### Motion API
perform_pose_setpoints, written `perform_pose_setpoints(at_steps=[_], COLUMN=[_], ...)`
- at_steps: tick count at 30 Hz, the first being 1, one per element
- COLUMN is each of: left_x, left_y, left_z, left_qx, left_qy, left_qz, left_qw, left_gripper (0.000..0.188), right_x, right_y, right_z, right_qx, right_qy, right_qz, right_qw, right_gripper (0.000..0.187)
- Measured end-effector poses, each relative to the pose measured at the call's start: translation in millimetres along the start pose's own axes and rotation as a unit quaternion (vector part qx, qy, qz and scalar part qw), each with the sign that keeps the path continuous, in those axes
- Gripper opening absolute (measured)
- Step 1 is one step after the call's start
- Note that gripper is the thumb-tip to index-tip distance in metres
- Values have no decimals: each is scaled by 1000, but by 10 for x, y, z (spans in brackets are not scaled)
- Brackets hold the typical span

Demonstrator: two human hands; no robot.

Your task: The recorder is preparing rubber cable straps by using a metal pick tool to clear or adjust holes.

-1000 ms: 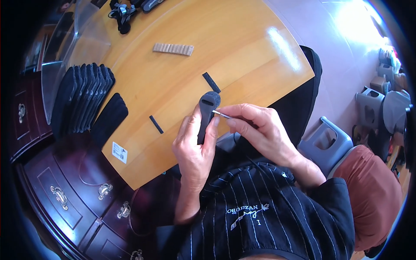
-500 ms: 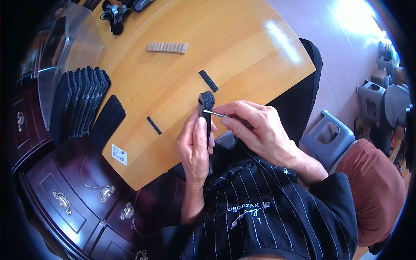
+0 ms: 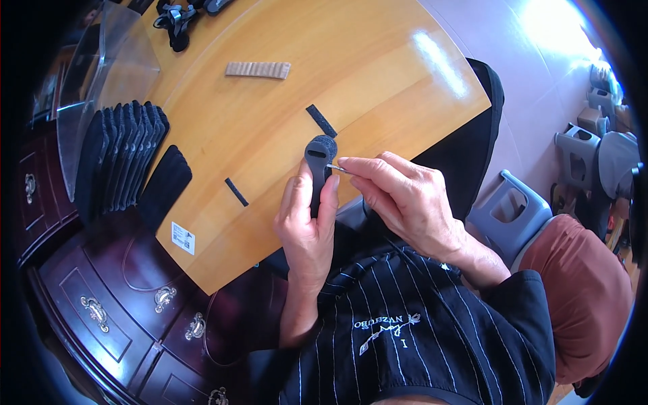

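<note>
**A black shirt with thin white stripes**

From my far-off spot, I can see that the person wears a black shirt point(image 3: 432, 337). Thin white lines run up and down its front, and they bend a little with the cloth. White curly letters point(image 3: 388, 331) sit in the middle, upside down to me. A tiny white mark point(image 3: 444, 266) is near the bottom edge. The right sleeve point(image 3: 526, 300) is short, plain black and loose. The left sleeve point(image 3: 264, 368) looks dark too, but shadow hides part of it. The left hand point(image 3: 307, 229) and right hand point(image 3: 415, 206) are bare, and so are both wrists.
</note>
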State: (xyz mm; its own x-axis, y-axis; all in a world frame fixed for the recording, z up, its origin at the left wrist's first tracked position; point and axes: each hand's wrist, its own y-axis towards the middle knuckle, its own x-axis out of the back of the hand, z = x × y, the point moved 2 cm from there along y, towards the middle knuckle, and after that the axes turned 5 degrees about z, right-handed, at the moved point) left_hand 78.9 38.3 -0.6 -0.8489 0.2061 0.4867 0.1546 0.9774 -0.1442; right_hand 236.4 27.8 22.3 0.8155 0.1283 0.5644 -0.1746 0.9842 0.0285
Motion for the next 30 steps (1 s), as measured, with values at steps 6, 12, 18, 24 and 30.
perform_pose_setpoints(at_steps=[6, 12, 18, 24, 30], left_x=[20, 53, 46, 30, 24], left_y=[13, 24, 21, 19, 35], left_z=[-39, -29, -45, -10, -3], left_qx=[-15, 114, 110, 98, 79], left_qy=[28, -233, -226, -202, -147], left_qz=[-13, 55, 48, 36, 28], left_qw=[999, 964, 967, 974, 986], left_gripper=[34, 33, 33, 33, 34], right_x=[-50, 5, 18, 9, -2], right_y=[7, 31, 21, 35, 32], right_z=[-66, 51, 80, 73, 32], right_qx=[-19, -23, -11, -25, -32], right_qy=[126, 93, 34, 31, 14], right_qz=[-16, 11, 29, 30, 26], right_qw=[992, 995, 999, 999, 999], right_gripper=[20, 23, 26, 25, 25])
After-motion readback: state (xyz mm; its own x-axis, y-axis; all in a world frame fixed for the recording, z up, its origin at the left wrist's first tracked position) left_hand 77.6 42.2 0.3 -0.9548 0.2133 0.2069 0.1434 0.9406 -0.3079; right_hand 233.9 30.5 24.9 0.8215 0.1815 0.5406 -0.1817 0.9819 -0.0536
